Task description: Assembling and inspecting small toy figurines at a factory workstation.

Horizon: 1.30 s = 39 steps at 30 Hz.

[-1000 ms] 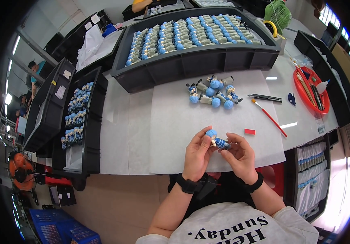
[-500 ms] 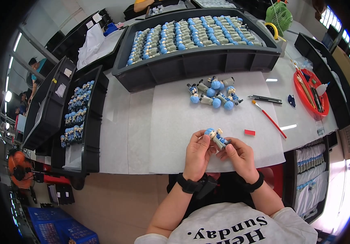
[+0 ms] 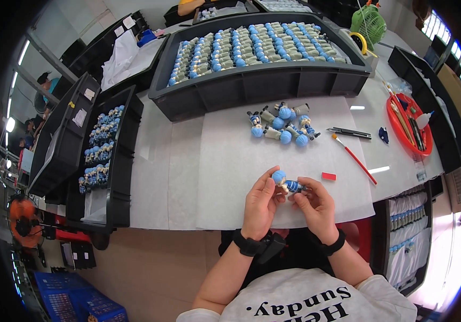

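Between my two hands is a small figurine (image 3: 291, 185) with a blue cap and a blue-and-white body, held just above the white paper (image 3: 225, 177). My left hand (image 3: 261, 203) pinches it by the head end. The fingers of my right hand (image 3: 316, 205) close on its feet. Beyond them on the paper lies a loose group of several similar figurines (image 3: 285, 124), some blue-bodied and some grey. A small red block (image 3: 328, 176) rests to the right of my right hand, near a red-handled paintbrush (image 3: 356, 161).
A large grey tray (image 3: 252, 86) of rowed figurines stands at the back. To the left is a black tray (image 3: 124, 177) with more figurines. On the right are a black utility knife (image 3: 350, 132), a dark blue piece (image 3: 383, 135) and a red basket (image 3: 428, 140) of brushes.
The figurine has been rolled between my fingers, so its blue striped side shows where grey showed before. Both hands stay in nearly the same place.
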### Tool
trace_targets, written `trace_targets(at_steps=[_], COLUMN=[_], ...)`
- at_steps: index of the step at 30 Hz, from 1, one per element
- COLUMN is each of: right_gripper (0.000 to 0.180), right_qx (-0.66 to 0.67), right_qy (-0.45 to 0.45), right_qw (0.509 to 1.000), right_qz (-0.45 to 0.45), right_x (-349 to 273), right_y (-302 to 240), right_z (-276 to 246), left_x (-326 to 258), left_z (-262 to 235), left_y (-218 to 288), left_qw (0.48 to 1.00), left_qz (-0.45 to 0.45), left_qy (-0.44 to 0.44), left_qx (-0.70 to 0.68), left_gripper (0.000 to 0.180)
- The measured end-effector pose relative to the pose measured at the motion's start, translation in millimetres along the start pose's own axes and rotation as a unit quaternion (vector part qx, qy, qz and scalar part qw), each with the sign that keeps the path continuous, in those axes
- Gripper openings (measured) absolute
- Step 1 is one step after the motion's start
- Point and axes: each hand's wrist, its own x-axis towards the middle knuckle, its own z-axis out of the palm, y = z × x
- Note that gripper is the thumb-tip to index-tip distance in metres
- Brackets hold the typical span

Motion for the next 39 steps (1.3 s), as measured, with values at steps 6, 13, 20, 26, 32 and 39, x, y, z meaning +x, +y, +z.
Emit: trace_targets(at_steps=[6,13,20,26,32,39], right_gripper=[0.042,0.048,0.048,0.035,0.026,0.026], right_qx=[-0.04,-0.03,0.027,0.021,0.068,-0.042], right_qy=[0.039,0.049,0.059,0.022,0.046,0.01], right_qw=[0.993,0.991,0.994,0.997,0.996,0.99], right_qz=[-0.1,-0.118,-0.087,-0.073,-0.026,-0.132], right_x=[-0.5,-2.2,-3.5,-2.5,-2.2,2.3], right_y=[5.0,2.8,-2.6,-0.1,-6.4,3.2], right_z=[-0.3,-2.6,0.6,-0.3,-5.0,-12.4], left_x=[-2.8,-2.2,-3.3,-4.3,-1.0,-5.3], left_z=[-4.9,-3.8,-2.6,-0.9,3.8,0.9], left_y=[-3.9,-7.5,-4.6,1.7,-4.8,-10.3], left_qw=[0.996,0.996,0.998,0.998,0.994,0.988], left_qz=[0.011,0.056,0.037,0.006,0.025,0.1], left_qy=[-0.008,-0.009,-0.006,0.009,-0.006,-0.032], left_qx=[0.092,0.068,0.058,0.056,0.105,0.111], left_gripper=[0.039,0.036,0.034,0.032,0.032,0.028])
